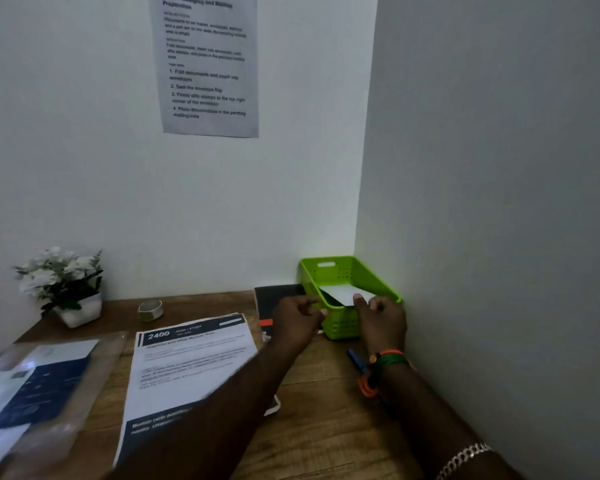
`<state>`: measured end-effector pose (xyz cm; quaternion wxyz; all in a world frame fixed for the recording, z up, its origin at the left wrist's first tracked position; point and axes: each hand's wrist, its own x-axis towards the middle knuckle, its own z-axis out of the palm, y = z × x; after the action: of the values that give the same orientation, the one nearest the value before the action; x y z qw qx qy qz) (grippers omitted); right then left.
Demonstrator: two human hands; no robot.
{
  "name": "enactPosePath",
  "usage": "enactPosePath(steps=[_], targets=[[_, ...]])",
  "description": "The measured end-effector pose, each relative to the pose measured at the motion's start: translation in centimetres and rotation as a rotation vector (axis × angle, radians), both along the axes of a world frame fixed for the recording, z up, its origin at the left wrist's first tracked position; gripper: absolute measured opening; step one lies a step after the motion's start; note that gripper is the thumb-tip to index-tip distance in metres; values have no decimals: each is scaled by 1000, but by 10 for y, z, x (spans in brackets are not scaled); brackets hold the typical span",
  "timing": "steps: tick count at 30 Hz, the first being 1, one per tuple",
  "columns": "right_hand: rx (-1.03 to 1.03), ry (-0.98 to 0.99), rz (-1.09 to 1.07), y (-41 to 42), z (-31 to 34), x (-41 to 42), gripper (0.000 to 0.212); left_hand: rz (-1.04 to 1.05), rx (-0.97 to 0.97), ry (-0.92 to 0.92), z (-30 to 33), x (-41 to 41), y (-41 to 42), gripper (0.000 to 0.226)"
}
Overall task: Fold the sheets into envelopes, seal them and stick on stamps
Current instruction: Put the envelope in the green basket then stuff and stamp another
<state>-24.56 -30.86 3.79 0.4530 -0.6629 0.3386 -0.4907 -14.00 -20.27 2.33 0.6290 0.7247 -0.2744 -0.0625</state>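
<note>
Printed sheets (191, 362) lower left of the frame lie unfolded on the table (326, 427); right hand (383, 320) pinches a white envelope (343, 293) in the green basket (371, 278), left hand (297, 322) loosely curled beside it, holding nothing. More folding likely remains.

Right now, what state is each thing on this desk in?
Basket: upright in the corner, holding a white envelope.
Envelope: leaning inside the basket.
Left hand: by the basket rim, fingers loosely curled, holding nothing.
Right hand: at the basket rim, grip unclear.
Sheets: flat, unfolded.
Tape roll: standing by the wall.
</note>
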Motion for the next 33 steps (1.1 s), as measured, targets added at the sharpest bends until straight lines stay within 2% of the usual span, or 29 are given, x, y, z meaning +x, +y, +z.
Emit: enactPosePath(steps=[3,5,8,11,16,17,21,26,28,33], targets=[[-287,24,325,31,1,7,42,36,86,-86,1,15,37,24],[-365,131,528,50,1,18,33,84,163,-158,1,33,68,20],[-423,311,661,69,-4,42,15,217,309,-256,-1,64,115,15],[-511,478,658,79,-13,73,4,327,444,-248,-7,101,163,32],[-659,630,660,88,-31,125,26,331,581,-207,-24,138,222,81],[-691,667,658,89,-34,134,31,318,580,-194,-29,142,226,85],[-698,705,704,87,-44,157,40,272,573,-219,-48,151,229,62],[-785,751,635,80,-55,168,45,194,527,-281,-51,163,224,40],[-804,752,638,76,-56,171,45,185,537,-294,-53,167,223,44],[-774,668,629,74,-59,174,48,243,675,-379,-55,170,222,74]])
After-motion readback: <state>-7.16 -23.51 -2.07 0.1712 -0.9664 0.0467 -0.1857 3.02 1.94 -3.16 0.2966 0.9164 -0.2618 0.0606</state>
